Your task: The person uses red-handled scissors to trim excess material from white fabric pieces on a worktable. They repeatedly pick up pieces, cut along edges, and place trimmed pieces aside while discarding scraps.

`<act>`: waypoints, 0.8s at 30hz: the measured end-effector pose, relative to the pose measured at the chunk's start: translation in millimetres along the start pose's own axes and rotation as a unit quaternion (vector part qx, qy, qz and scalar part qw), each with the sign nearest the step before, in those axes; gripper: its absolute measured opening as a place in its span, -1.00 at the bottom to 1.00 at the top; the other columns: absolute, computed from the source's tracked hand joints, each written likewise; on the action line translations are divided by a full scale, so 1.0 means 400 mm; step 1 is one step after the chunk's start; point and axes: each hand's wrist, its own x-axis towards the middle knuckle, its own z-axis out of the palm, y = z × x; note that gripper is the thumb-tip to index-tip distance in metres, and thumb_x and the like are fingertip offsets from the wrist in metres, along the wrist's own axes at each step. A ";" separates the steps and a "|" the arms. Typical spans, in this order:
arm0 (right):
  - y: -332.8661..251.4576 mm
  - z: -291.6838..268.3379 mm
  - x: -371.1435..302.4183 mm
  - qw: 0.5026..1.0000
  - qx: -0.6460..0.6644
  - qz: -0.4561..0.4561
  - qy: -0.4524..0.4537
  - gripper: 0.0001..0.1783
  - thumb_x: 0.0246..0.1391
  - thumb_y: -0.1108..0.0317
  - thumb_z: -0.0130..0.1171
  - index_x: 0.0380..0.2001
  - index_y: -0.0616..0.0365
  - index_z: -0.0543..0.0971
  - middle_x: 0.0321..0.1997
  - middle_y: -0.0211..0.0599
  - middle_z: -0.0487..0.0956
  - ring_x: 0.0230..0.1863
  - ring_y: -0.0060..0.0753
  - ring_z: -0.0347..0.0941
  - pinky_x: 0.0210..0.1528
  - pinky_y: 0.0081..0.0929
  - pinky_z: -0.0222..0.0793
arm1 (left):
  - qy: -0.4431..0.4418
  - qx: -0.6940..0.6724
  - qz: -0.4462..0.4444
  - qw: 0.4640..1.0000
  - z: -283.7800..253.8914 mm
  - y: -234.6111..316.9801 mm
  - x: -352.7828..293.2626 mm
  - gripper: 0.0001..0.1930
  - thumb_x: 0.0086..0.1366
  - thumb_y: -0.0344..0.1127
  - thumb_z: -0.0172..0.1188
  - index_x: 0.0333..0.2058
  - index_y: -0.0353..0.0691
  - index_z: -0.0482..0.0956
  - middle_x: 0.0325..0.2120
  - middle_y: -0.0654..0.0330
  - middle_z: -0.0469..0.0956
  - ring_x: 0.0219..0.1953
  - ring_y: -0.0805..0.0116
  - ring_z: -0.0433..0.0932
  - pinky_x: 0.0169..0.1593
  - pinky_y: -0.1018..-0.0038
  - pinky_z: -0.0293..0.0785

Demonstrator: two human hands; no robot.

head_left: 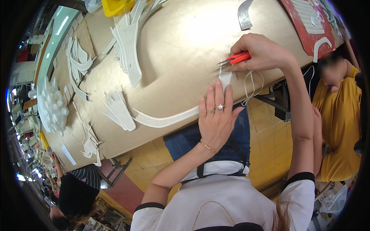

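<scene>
My left hand (pixel 217 119) lies flat with fingers stretched out, pressing a long curved white strip (pixel 165 122) against the table near its front edge. The strip's squared end (pixel 225 78) shows just past the fingertips. My right hand (pixel 266 50) is closed around red-handled thread snips (pixel 240 57). Their thin metal blades point left, just above the strip's end. Whether the blades touch the strip or a thread I cannot tell. A thin white cord (pixel 253 86) hangs in loops below my right hand, over the table's edge.
Stacks of white cut strips (pixel 129 50) lie farther off at the left, with a smaller fan of pieces (pixel 120 111) nearer. A grey curved piece (pixel 244 15) sits at the far side. A red board (pixel 308 23) holds white pieces. People sit at both sides.
</scene>
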 end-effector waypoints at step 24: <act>-0.006 -0.106 0.048 0.990 -0.125 -0.043 0.039 -0.69 -0.28 0.23 0.49 -0.50 0.22 0.66 -0.59 -0.19 0.56 -0.45 -0.16 0.51 -0.34 -0.30 0.38 | -0.009 0.034 0.071 0.997 -0.015 -0.037 0.074 -0.24 0.12 0.20 0.23 0.17 -0.21 0.39 0.00 0.16 0.31 -0.03 0.21 0.32 -0.07 0.35 0.27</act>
